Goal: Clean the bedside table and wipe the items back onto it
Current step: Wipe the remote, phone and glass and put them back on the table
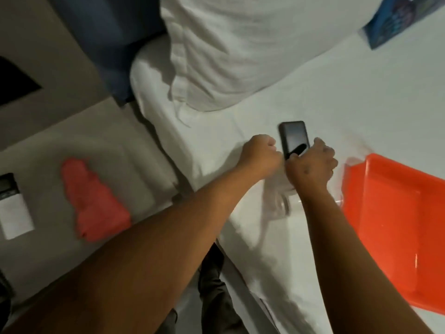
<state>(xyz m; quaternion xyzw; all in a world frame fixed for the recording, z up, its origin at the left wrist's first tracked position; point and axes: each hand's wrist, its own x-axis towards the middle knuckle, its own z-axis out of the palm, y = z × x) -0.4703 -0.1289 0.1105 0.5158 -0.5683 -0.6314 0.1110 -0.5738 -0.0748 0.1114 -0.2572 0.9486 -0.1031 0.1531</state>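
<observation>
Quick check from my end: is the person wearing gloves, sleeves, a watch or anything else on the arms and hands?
No. Both forearms are bare right down into the bottom of the frame, with no sleeve edge in view. The left hand and right hand have no gloves, and no watch, band or ring shows on either wrist or on the visible fingers. The picture is somewhat blurred, so a very thin ring could be missed.

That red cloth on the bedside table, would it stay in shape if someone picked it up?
Probably not. The cloth lies crumpled in soft folds on the table, so it likely droops and hangs limp when lifted. It looks light, and pushed it would probably bunch up rather than slide whole.
</observation>
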